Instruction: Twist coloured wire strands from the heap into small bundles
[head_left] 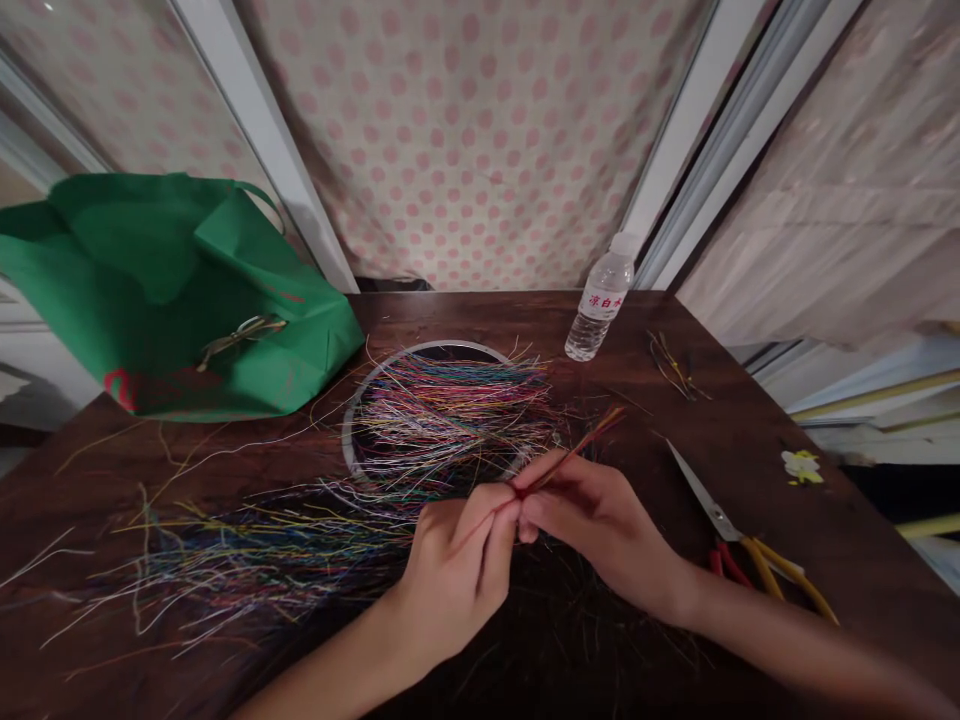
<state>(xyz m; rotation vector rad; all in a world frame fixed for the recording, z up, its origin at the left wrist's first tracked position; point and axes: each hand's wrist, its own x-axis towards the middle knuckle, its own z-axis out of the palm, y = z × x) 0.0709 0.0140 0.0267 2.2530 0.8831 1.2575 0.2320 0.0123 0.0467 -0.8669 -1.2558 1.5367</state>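
My left hand (461, 560) and my right hand (604, 520) meet over the near middle of the table, fingertips pinched together. Between them is a thin bundle of reddish and yellowish wires (596, 435), its loose ends pointing up and to the right. A fine red strand runs back across my left hand. Just beyond lies a heap of thin multicoloured wires (450, 410) on a round dark tray with a pale rim (348, 440). More wires (247, 550) spread out to the left of my left hand, partly hidden by it.
A green bag (300, 340) stands at the back left. A water bottle (596, 305) is upright at the back right. Scissors (724, 525) with red and yellow handles lie to the right, near a small wire bunch (671, 365) and a yellow-white flower (801, 466). Polka-dot curtains hang behind.
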